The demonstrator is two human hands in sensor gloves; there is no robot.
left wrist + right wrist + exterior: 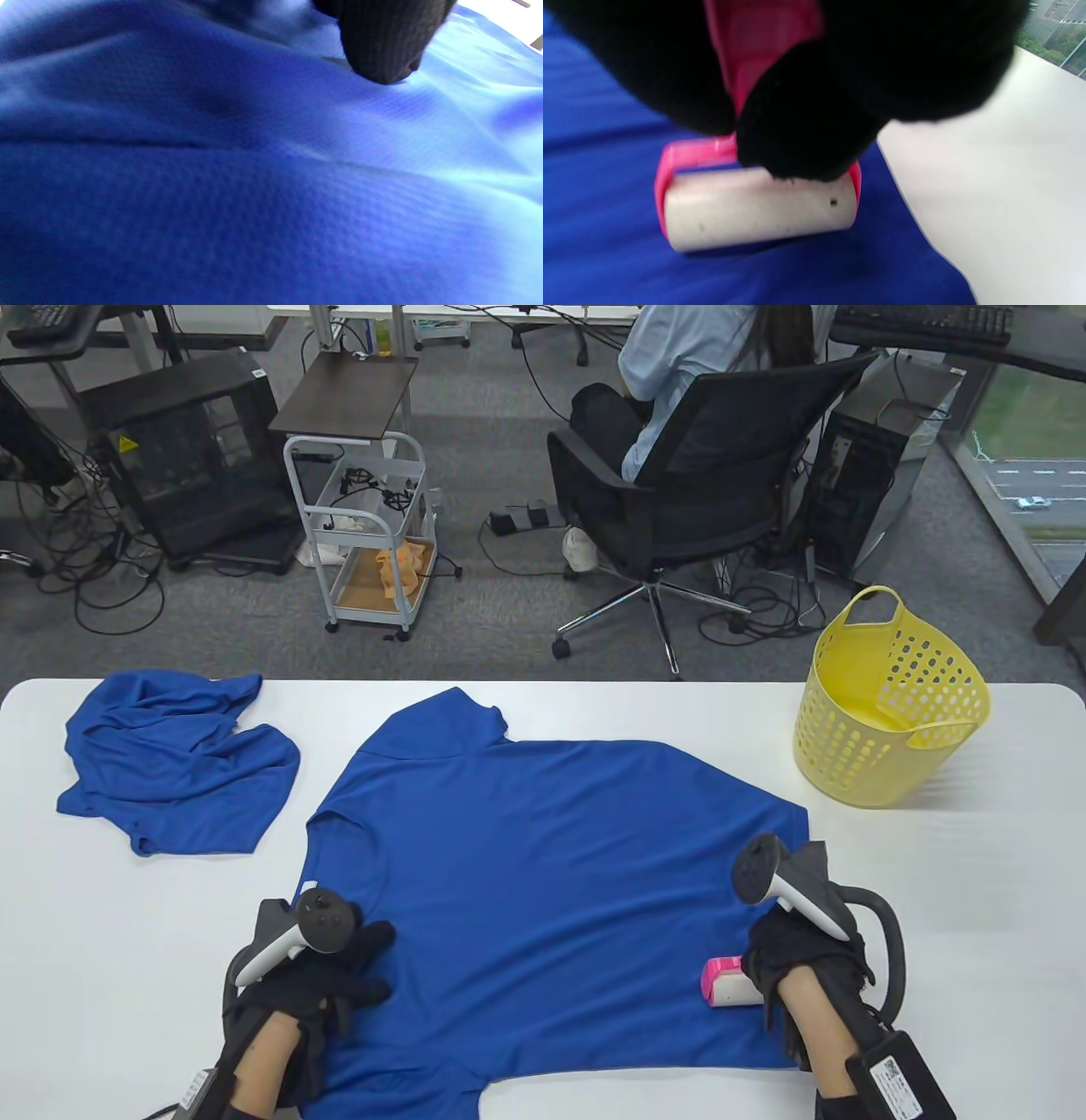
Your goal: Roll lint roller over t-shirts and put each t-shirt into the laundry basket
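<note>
Pink lint roller point(755, 203) sits below right fingers point(801, 127) gripping its handle, on t-shirt point(551, 857).

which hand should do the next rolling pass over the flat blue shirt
Right. The right hand already grips the pink-framed white lint roller on the spread blue t-shirt, while the left hand presses the fabric flat.

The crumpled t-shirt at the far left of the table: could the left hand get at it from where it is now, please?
Probably yes: the left hand presses the spread t-shirt and holds nothing; only bare table lies before the crumpled t-shirt.
</note>
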